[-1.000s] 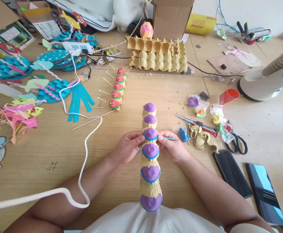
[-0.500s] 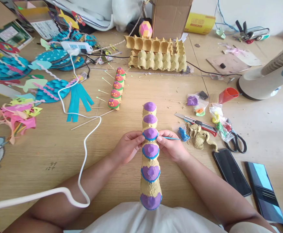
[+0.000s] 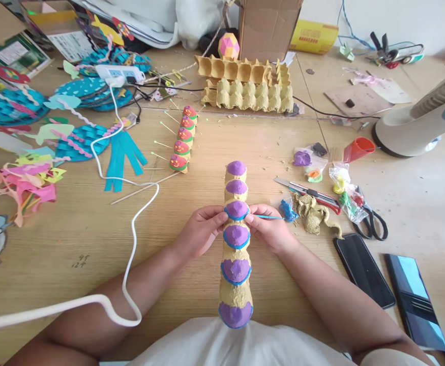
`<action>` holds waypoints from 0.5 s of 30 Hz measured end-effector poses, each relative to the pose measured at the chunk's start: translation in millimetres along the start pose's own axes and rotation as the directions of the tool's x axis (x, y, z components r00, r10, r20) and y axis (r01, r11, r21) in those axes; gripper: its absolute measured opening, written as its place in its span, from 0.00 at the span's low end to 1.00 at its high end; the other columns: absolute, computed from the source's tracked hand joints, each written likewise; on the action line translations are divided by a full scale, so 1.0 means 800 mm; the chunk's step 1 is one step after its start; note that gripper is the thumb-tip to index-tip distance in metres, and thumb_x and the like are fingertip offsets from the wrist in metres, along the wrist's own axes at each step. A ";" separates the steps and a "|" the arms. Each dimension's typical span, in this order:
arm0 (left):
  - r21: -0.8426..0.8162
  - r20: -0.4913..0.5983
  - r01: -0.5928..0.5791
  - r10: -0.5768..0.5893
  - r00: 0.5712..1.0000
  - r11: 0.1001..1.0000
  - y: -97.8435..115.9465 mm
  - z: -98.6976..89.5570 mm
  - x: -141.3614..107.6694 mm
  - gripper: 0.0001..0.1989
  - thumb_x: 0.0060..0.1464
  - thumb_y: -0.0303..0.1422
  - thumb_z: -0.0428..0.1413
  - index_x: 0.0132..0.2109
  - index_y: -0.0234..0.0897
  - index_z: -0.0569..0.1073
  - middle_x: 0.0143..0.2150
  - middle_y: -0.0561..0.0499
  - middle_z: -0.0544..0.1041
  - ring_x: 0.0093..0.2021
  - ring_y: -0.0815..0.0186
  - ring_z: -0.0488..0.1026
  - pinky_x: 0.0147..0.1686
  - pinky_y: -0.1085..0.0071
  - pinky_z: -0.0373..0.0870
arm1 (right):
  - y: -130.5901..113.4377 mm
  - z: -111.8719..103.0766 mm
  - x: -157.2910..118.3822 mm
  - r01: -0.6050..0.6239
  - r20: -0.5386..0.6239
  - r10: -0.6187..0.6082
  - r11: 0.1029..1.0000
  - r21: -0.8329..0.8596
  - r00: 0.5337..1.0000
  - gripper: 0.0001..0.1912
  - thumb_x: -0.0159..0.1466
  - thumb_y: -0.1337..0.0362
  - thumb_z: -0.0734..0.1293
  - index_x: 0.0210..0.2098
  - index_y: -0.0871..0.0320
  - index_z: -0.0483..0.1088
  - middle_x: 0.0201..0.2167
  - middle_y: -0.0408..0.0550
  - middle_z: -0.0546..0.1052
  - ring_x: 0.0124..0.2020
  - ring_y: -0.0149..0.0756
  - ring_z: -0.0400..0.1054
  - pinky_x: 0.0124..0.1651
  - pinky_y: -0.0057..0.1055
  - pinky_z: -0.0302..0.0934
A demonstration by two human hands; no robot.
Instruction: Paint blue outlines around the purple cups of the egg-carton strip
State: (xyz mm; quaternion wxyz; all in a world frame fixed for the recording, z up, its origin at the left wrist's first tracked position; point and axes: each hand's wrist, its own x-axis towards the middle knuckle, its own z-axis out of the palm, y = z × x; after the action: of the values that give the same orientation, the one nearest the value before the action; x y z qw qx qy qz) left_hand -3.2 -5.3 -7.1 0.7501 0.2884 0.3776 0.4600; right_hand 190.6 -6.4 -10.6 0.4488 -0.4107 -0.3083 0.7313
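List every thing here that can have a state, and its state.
Purple-domed egg-carton strip: held between both hands; blue edging on the four nearest domes, none on the farthest two.
Left hand: fingers on carton's left edge.
Right hand: fingers at carton's right edge, blue strand sticking out.
Utility knife: blade out.
Scissors: partly covered; opening unclear.
Black smartphone: screen dark.
Power strip: white plug inserted.

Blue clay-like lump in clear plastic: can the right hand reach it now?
Probably yes: the right hand is close to the blue clay-like lump, only a thin blue piece between them, though that hand is busy at the purple-capped tan egg-carton strip.
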 end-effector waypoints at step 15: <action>0.031 -0.012 0.052 -0.052 0.999 0.998 0.002 0.000 -0.001 0.16 0.43 0.48 0.76 0.36 0.46 0.86 0.36 0.49 0.84 0.34 0.61 0.77 0.37 0.62 0.74 | -0.013 -0.002 0.003 0.226 0.011 -0.237 0.912 -0.343 0.971 0.22 0.63 0.41 0.74 0.32 0.55 0.78 0.29 0.45 0.79 0.32 0.35 0.72 0.40 0.33 0.70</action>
State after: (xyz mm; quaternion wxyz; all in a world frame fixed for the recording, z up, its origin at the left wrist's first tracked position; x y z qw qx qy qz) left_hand -4.0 -5.1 -5.8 0.7552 0.2875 0.3962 0.4359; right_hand 195.4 -0.2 -3.6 0.4587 -0.4541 -0.4701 0.6020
